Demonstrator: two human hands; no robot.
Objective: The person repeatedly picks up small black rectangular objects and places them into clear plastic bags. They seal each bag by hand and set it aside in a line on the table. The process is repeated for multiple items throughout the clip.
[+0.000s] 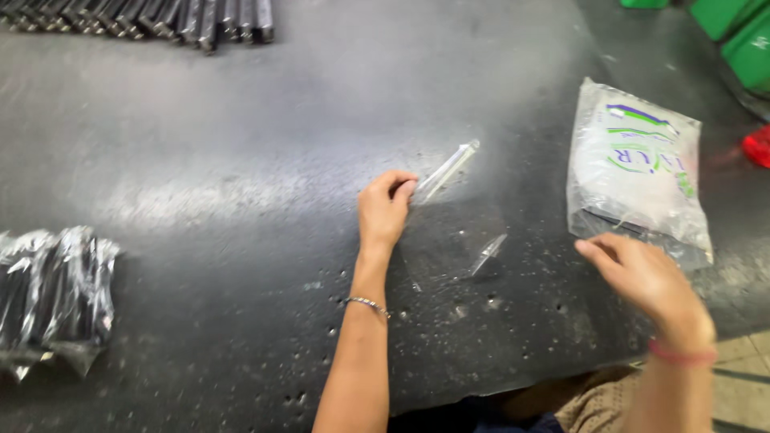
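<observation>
My left hand (383, 207) rests on the dark worktop (241, 160) with its fingers pinched on one end of a long, narrow clear plastic sleeve (447, 170) that points up and to the right. A second small clear sleeve (487, 255) lies flat on the worktop between my hands. My right hand (642, 277) hovers at the lower right with fingers loosely curled and nothing in it, just below a stack of clear plastic bags (634, 168) with green and purple print.
A bundle of dark items wrapped in shiny plastic (52, 293) lies at the left edge. A row of dark metal rods (152, 20) runs along the top left. Green crates (734, 28) and a red object (758, 146) sit at the far right.
</observation>
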